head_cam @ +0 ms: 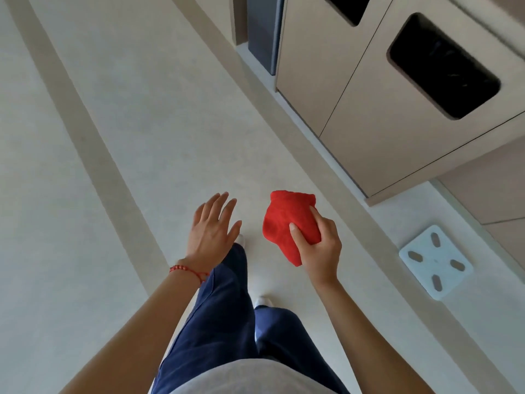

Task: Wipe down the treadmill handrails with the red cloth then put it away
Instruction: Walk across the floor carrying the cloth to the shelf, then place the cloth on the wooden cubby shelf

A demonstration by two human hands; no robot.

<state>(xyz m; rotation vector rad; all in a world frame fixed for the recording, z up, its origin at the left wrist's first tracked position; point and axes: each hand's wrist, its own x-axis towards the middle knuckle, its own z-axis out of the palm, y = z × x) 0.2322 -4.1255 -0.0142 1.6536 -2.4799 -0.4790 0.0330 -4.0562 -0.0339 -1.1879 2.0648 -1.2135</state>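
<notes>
Home: bathroom scale (436, 262), cabinets (369, 115)

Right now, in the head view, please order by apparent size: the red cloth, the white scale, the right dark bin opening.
1. Right dark bin opening
2. White scale and red cloth: similar; the cloth is nearer, so unsure.

Your only view comes from the head-worn camera, looking steeply down past your grey top and navy trousers onto the pale floor (142, 123), close over both forearms, with the beige cabinet (369, 115) at upper right.
</notes>
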